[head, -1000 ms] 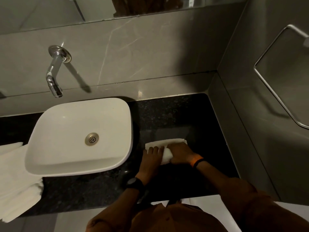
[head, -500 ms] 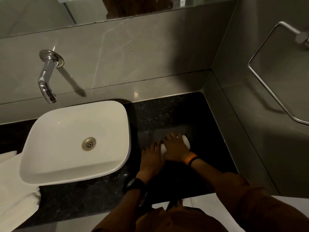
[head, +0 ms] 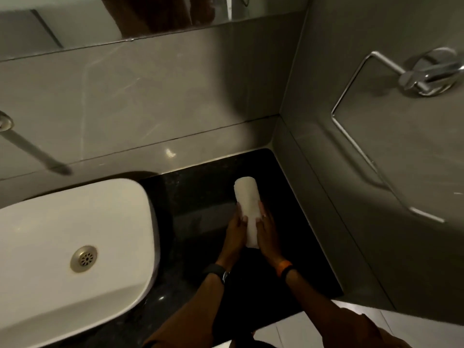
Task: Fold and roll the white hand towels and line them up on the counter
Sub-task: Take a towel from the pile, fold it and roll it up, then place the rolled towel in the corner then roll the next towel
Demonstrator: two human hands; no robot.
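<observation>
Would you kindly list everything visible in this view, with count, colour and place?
rolled towel: one, white, lying on the counter right of the basin, pointing toward the back wall
counter: one, black speckled, under basin and towel
basin: one, white, left, with a metal drain
towel ring: one, chrome, on the right wall
mirror: one, along the top of the back wall
watch: one, black, left wrist
wristbands: orange and black, right wrist
left hand: against the roll's left side
right hand: against the roll's right side
</observation>
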